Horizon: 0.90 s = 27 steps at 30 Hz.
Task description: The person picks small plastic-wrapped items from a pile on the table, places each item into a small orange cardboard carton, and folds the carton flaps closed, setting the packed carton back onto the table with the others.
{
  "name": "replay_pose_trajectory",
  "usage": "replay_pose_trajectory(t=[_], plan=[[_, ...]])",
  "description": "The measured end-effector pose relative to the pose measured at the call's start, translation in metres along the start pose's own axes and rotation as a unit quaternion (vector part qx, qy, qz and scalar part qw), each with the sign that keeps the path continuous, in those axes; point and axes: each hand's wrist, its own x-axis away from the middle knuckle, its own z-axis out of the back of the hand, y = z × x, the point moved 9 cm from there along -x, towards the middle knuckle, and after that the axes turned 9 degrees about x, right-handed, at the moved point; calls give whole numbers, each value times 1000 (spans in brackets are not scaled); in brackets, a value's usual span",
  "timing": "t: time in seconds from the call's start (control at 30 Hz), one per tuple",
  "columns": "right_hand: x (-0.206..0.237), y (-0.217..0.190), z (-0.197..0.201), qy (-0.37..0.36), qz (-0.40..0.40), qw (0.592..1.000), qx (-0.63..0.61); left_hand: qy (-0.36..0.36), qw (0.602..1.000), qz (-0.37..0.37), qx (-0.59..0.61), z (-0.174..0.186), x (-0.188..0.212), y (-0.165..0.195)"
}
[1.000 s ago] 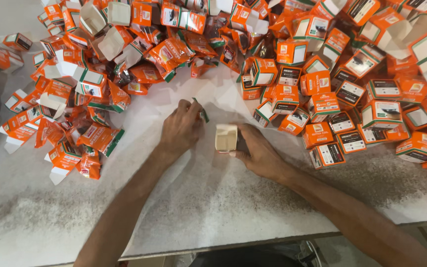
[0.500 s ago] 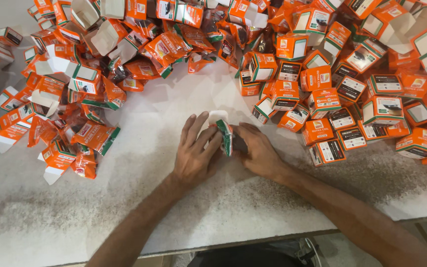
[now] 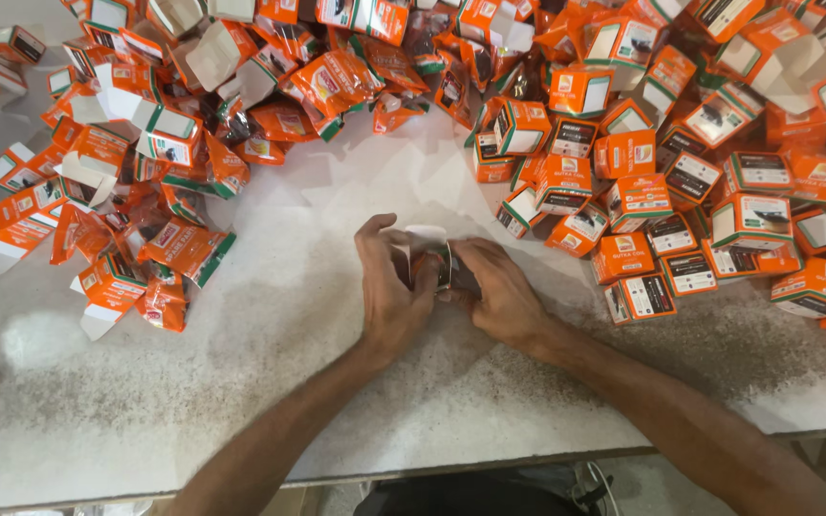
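Here, both hands are meeting at the middle of the white speckled table (image 3: 241,382), closing around one small carton (image 3: 435,260) that is lying between them. The left hand (image 3: 389,291) is curling its fingers over the carton's near side, while the right hand (image 3: 499,291) is gripping it from the other side, thumb pressing in. Heaps of orange cartons (image 3: 681,182) are lying around them, with flattened ones (image 3: 145,239) piling up to the left.

Table (image 3: 193,382): pale speckled stone top; carries heaps of small orange cartons (image 3: 642,162), folded and flattened, scattered across.
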Motion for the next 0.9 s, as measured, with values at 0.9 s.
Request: replay_pose_trajectory(t=[0.9], plan=[[5, 0, -3, -30, 12, 999, 28, -166, 952, -254, 38, -3, 15, 36]])
